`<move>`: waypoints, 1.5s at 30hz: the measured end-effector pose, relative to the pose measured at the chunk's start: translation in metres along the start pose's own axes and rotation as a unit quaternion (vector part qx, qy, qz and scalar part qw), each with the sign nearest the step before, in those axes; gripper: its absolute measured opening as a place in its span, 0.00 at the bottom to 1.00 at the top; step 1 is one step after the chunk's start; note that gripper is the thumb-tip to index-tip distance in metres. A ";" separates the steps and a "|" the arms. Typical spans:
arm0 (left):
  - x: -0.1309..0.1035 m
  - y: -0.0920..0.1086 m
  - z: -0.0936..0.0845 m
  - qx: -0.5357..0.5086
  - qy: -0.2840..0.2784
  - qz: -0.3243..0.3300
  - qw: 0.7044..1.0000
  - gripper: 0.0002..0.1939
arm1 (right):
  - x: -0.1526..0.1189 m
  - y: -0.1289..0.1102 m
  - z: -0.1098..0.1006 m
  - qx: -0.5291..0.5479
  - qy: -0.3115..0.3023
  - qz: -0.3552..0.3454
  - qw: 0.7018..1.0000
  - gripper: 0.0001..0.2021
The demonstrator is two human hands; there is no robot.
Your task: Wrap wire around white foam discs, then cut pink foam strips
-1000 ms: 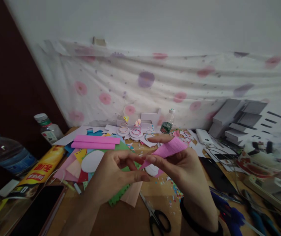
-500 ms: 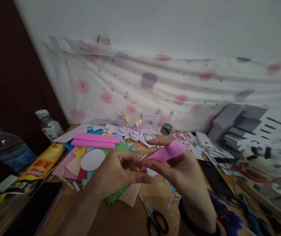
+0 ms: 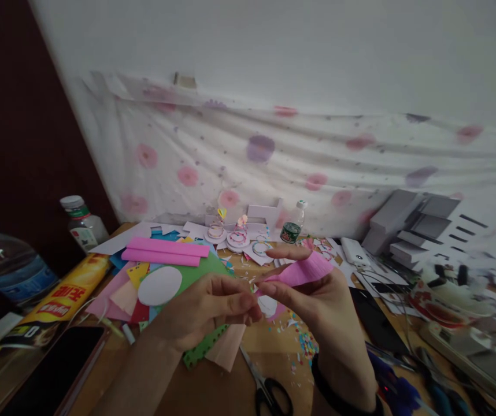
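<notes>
A strip of pink crepe paper (image 3: pixel 306 270) runs across the fingers of my right hand (image 3: pixel 317 297), which pinches it between thumb and fingers. The fingers of my left hand (image 3: pixel 217 303) are closed at the strip's narrow left end, close to the right fingertips. Below the hands, black-handled scissors (image 3: pixel 265 384) lie on the wooden table (image 3: pixel 204 393). Left of the hands are folded pink paper (image 3: pixel 165 251) and a white paper oval (image 3: pixel 160 285) on green and other coloured sheets.
At the back stand small decorated rings on white discs (image 3: pixel 238 238) and a green-labelled bottle (image 3: pixel 293 222). On the left are a phone (image 3: pixel 57 370) and a large bottle (image 3: pixel 14 268). A blue glue gun (image 3: pixel 393 381), pliers and a power strip (image 3: pixel 469 352) lie right.
The fingers of my left hand have drawn closer together at the strip's end. The strip has shifted slightly right with my right hand, and the view has moved a little.
</notes>
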State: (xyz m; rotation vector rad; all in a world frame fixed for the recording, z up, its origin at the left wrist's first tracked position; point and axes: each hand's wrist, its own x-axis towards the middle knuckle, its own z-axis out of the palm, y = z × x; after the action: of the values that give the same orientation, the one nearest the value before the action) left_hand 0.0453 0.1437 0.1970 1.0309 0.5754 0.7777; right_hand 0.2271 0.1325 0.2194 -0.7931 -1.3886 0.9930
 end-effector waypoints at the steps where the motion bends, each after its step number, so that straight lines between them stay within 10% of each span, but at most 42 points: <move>1: 0.001 0.000 0.002 -0.006 0.011 0.001 1.000 0.15 | 0.000 0.001 -0.001 0.000 -0.001 -0.001 1.000 0.16; 19: 0.004 -0.004 0.007 0.004 0.077 0.039 0.996 0.23 | -0.001 0.001 -0.002 0.084 -0.039 -0.010 0.996 0.12; 28: -0.006 0.001 0.005 0.184 0.172 0.109 0.962 0.18 | -0.001 0.006 -0.002 0.000 -0.001 -0.004 1.000 0.10; 35: -0.009 0.007 -0.002 0.144 -0.009 0.072 0.987 0.17 | 0.002 0.007 -0.002 -0.032 -0.016 -0.038 0.999 0.10; 45: 0.004 -0.005 0.002 0.006 -0.020 0.035 0.999 0.14 | 0.000 0.007 -0.008 -0.033 -0.015 -0.017 0.999 0.08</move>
State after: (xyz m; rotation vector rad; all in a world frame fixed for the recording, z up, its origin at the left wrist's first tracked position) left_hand 0.0505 0.1439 0.1931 1.0799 0.5132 0.8133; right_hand 0.2341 0.1361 0.2125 -0.8034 -1.4628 0.9415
